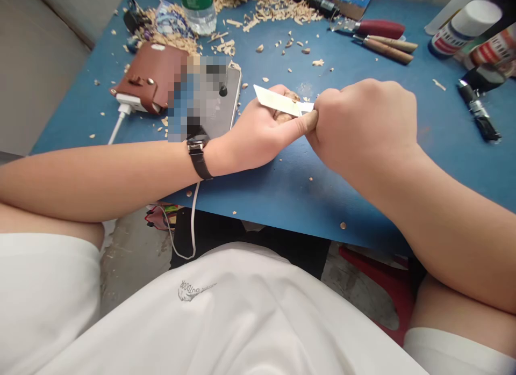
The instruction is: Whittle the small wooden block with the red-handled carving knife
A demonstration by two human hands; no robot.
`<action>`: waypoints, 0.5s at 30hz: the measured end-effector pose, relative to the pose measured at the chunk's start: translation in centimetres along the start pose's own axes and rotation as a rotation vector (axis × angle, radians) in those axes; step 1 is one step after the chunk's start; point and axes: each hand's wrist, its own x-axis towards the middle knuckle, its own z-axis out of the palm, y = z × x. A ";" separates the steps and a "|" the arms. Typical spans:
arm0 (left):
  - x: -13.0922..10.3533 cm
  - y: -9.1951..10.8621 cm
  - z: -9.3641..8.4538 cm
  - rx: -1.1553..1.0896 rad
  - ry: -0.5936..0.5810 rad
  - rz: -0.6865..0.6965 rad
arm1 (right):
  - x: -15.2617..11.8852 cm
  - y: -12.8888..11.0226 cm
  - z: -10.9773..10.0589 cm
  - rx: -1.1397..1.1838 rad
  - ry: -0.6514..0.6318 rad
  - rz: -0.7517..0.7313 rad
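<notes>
My right hand [363,117] is closed in a fist around the handle of a carving knife, whose pale angled blade [278,102] points left over my left hand [258,130]. The handle is hidden inside the fist. Fingers of my left hand wrap round a small brown wooden piece [283,117], partly covered by the blade. The left thumb reaches right and touches the base of the blade beside my right fist. Both hands are above the blue table [322,197].
Beside the left wrist lie a phone [226,103] and a brown leather case [155,74] with a white cable. Wood shavings [274,9], a bottle [199,9] and red-handled tool [381,29] lie farther back. Jars [463,31] and a brush [479,112] are at right.
</notes>
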 end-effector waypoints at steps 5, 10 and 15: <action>-0.1 0.8 0.8 0.091 0.026 -0.046 | 0.5 -0.6 0.1 0.057 -0.025 0.080; 0.0 1.3 0.6 0.128 0.025 -0.186 | 0.4 -0.3 0.4 0.066 -0.043 0.086; 0.4 0.2 0.0 0.076 -0.060 -0.064 | 0.1 0.8 -0.2 -0.001 0.006 -0.059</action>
